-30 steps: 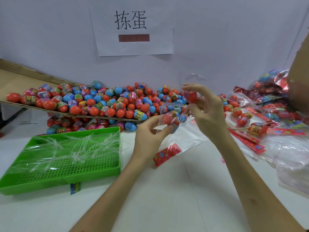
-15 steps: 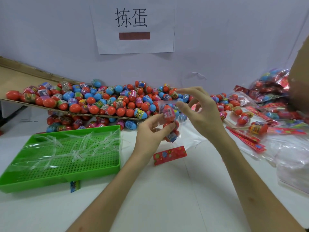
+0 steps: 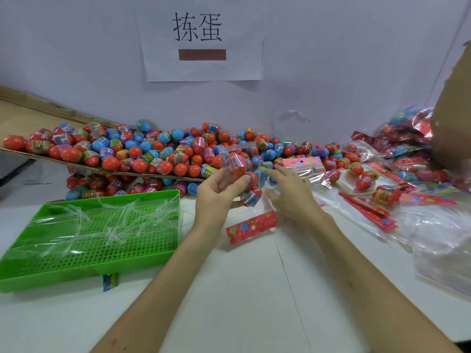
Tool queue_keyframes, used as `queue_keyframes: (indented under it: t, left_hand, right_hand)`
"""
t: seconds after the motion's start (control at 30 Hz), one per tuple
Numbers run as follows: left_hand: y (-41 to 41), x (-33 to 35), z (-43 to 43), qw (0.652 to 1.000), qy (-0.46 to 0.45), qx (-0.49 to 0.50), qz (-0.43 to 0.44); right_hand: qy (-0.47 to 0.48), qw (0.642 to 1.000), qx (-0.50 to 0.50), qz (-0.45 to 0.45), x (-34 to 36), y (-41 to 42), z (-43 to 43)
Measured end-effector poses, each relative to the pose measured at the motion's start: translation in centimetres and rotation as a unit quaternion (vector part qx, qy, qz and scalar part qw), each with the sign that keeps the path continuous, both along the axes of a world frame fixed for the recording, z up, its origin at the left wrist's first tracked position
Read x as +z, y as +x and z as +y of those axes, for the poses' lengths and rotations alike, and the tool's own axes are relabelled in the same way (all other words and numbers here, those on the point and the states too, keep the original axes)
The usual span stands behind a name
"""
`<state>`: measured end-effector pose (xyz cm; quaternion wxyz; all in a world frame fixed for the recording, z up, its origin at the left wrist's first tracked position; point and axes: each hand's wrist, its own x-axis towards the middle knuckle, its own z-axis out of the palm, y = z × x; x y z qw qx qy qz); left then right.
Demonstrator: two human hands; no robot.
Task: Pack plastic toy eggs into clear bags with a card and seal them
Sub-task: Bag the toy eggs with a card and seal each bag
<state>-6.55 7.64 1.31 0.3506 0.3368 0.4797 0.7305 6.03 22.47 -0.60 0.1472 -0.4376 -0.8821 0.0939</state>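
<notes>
- Clear plastic bulging with toy eggs: a small see-through bag [image 3: 239,154] stands upright in the person's left hand [image 3: 216,197], raised above the white table [image 3: 242,289] at the centre of the scene. The fingers [image 3: 238,184] and thumb are curled round its lower half and clamp it.
- Inside the bag a red plastic egg with a barcoded label [image 3: 237,164] sits near the top, and a blue-and-red egg [image 3: 251,197] sits at the bottom. Whether the bag's mouth is sealed cannot be made out.
- The right hand [image 3: 293,197] hovers just beside the bag at its four o'clock, palm down. Its fingers [image 3: 279,171] are straight and slightly apart, pointing towards ten o'clock and gripping nothing.
- A red paper card printed with flowers [image 3: 251,226] lies flat on the table at the bag's six o'clock, between the two wrists and untouched.
- A heap of red and blue plastic eggs [image 3: 153,154] runs from nine o'clock round to one o'clock behind the hands. Many rest on a tilted brown cardboard sheet [image 3: 15,118], and more lie beneath it.
- A green perforated plastic tray [image 3: 84,272] sits at eight o'clock, strewn with thin clear strips [image 3: 114,225].
- A stack of long red cards [image 3: 369,212] lies at three o'clock, and filled bags [image 3: 407,138] are piled at two o'clock.
- A white paper sign [image 3: 204,39] with two black characters and a red-brown bar hangs on the wall at twelve o'clock.
</notes>
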Motion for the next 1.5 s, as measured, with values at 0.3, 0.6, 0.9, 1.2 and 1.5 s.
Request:
queue_keyframes:
  t: [0.3, 0.6, 0.9, 1.2, 1.5]
  left_hand:
    - [0.2, 0.1, -0.1, 1.0, -0.007, -0.021, 0.006]
    - [0.3, -0.2, 0.1, 0.998, -0.023, -0.004, 0.05]
    - [0.9, -0.3, 0.0, 0.987, -0.026, -0.008, 0.159]
    - [0.9, -0.2, -0.1, 0.994, -0.026, -0.01, 0.108]
    - [0.1, 0.1, -0.4, 0.999, -0.037, -0.009, -0.007]
  right_hand:
    - [0.005, 0.976, -0.085, 0.199, -1.1, 0.5, 1.4]
    - [0.065, 0.844, 0.055, 0.529, 6.1, 1.7, -3.6]
    - [0.174, 0.904, 0.127, 0.368, 6.1, 1.0, -4.9]
    - [0.015, 0.938, 0.149, 0.313, 5.5, 0.9, -4.4]
    - [-0.01, 0.934, 0.214, 0.287, 5.1, 0.6, -4.7]
